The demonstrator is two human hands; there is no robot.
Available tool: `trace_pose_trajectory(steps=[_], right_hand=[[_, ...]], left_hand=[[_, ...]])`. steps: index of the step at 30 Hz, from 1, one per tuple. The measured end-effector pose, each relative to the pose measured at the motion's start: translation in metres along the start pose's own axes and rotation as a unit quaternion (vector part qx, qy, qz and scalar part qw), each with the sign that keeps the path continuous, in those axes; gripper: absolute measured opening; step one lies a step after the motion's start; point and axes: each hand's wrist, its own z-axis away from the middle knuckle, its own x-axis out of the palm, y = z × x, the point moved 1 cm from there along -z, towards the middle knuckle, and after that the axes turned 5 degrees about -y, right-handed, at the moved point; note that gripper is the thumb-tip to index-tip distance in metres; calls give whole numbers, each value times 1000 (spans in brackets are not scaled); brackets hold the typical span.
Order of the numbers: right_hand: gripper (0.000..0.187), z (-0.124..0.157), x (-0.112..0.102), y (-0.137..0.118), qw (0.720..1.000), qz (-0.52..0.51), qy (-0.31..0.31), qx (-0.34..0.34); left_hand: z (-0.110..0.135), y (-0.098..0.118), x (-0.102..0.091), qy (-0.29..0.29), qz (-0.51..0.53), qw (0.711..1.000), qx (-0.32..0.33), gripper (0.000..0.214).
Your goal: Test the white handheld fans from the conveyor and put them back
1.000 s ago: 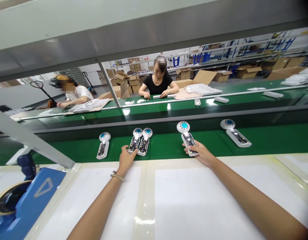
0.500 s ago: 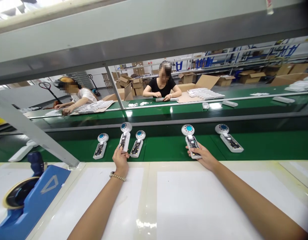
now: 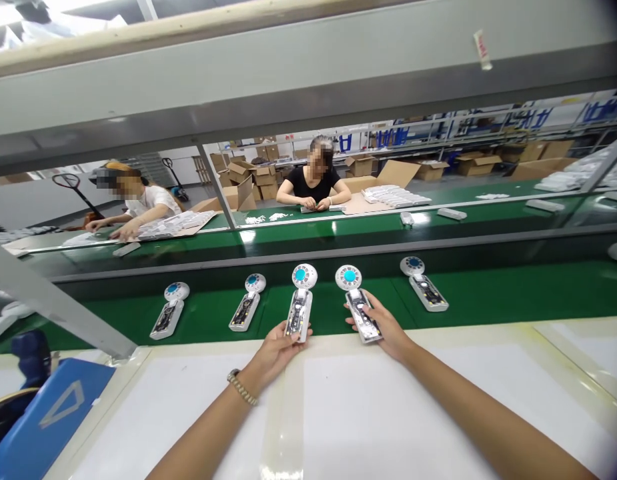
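Note:
Several white handheld devices with round blue-centred heads and bare circuit boards in their handles lie on a green conveyor belt point(image 3: 468, 293). My left hand point(image 3: 275, 351) grips the handle of one device point(image 3: 299, 305), its head pointing away from me. My right hand point(image 3: 383, 327) holds another device point(image 3: 361, 317) by its handle, tilted slightly. Between the held devices and the belt's left end rest two others point(image 3: 245, 301) point(image 3: 171, 310), untouched. One more device point(image 3: 423, 293) sits to the right of my right hand, apart from it.
A white work surface point(image 3: 388, 413) runs along the belt's near edge, with a blue triangle-marked object point(image 3: 53, 417) at lower left. A grey beam point(image 3: 288, 87) crosses overhead. Beyond a second belt, two co-workers point(image 3: 313, 177) point(image 3: 138, 203) sit among cardboard boxes.
My left hand has carried its device rightward past the neighbouring device, closer to my right hand. The device in my right hand has turned slightly. The view has shifted a little.

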Motion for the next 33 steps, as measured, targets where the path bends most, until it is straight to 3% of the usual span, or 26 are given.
trace_pose_trajectory(steps=[4,6,8,13,15,23,33], right_hand=[[54,6,12,7,1000,-9,-26,11],[51,9,17,12,999,-5,-35,18],[50,11,21,17,998,-6,-44,35],[49,14,24,20,997,-10,-53,58],[45,14,23,19,997,-13,-50,58],[43,13,22,19,996,2,-46,73],[41,11,19,23,995,52,-51,68]], left_hand=[[7,1,6,-102,-25,994,-39,55],[9,-1,9,-122,-40,991,-49,61],[8,-2,10,-91,-31,994,-53,56],[2,1,6,67,25,997,-15,30],[1,2,4,96,32,995,0,27],[2,-4,4,25,13,999,-17,28],[4,-6,2,-15,-27,999,-21,37]])
